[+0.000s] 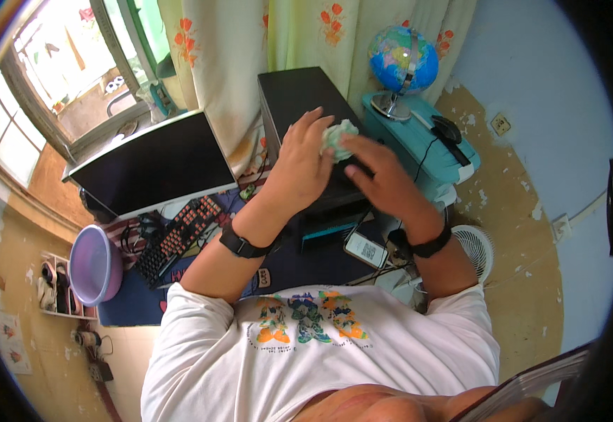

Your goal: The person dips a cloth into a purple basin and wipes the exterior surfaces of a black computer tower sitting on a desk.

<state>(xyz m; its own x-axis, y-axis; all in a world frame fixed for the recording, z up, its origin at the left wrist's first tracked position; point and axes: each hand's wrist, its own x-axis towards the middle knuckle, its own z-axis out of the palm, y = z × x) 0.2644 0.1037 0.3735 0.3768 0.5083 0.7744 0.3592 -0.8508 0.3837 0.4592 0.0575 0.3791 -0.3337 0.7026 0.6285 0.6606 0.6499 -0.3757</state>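
A crumpled pale green cloth (340,140) is between my hands, above the black computer case (306,87). My left hand (305,158) has it at the gap between thumb and forefinger, its other fingers stretched out over the case. The fingertips of my right hand (383,176) touch the cloth from the other side, with the thumb apart below. Motion blurs the right hand, so its grip on the cloth is unclear. Each wrist wears a black band.
A monitor (153,163), a black keyboard (180,240) and a purple basin (92,266) stand to the left. Near the case's front lies a phone (367,249). To the right, a globe (404,60) stands on a turquoise cabinet (417,137), with a white fan (474,250) below.
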